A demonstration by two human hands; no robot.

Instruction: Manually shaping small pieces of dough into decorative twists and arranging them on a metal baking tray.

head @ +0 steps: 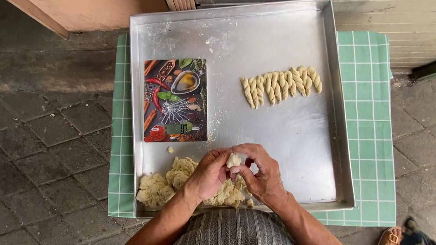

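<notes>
While both hands (pixel 236 173) pinch dough bit (pixel 233 159), prob. over tray (pixel 310 138).

We see both forearms bare, angled inward from the lower frame, wrists nearly meeting. Left hand (pixel 209 173): back toward camera, fingers curled, tips pinched. Right hand (pixel 260 174): knuckles up, fingers bent toward the left. Fingertips of both hands touch, closed on a small piece held between them.
</notes>
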